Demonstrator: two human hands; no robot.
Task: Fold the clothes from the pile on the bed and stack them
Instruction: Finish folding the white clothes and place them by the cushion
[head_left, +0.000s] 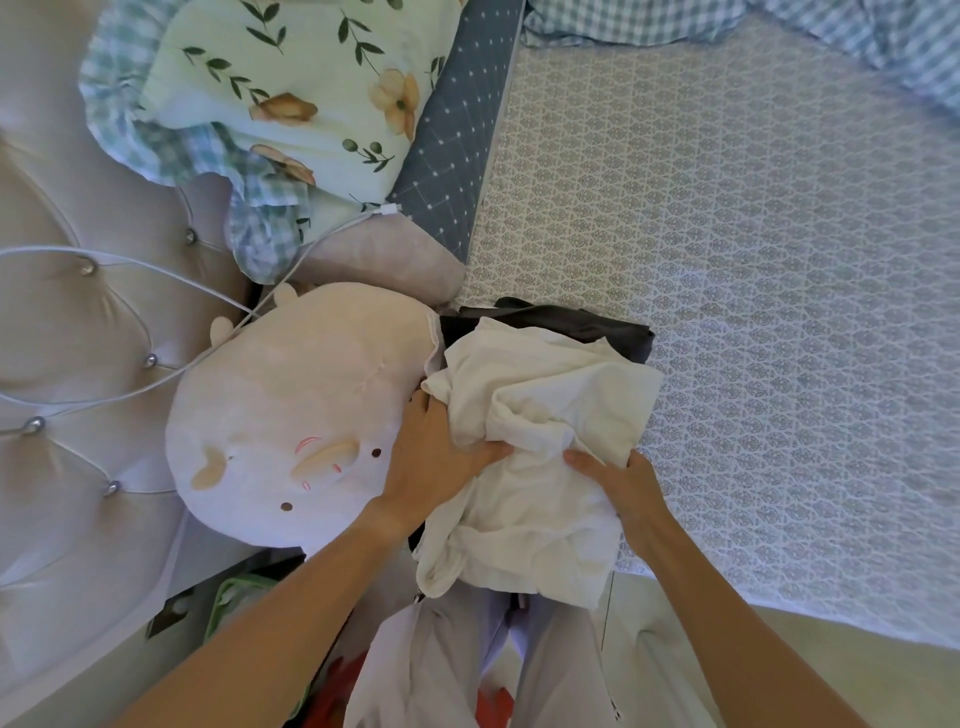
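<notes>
Both hands grip the crumpled white garment (540, 457) at the near edge of the bed (753, 291), left hand (436, 457) and right hand (623, 483) fingers curled into its folds. The garment lies on dark clothes (561, 319), touching the plush pillow (291, 415) to its left. To its right, patterned sheet lies open.
</notes>
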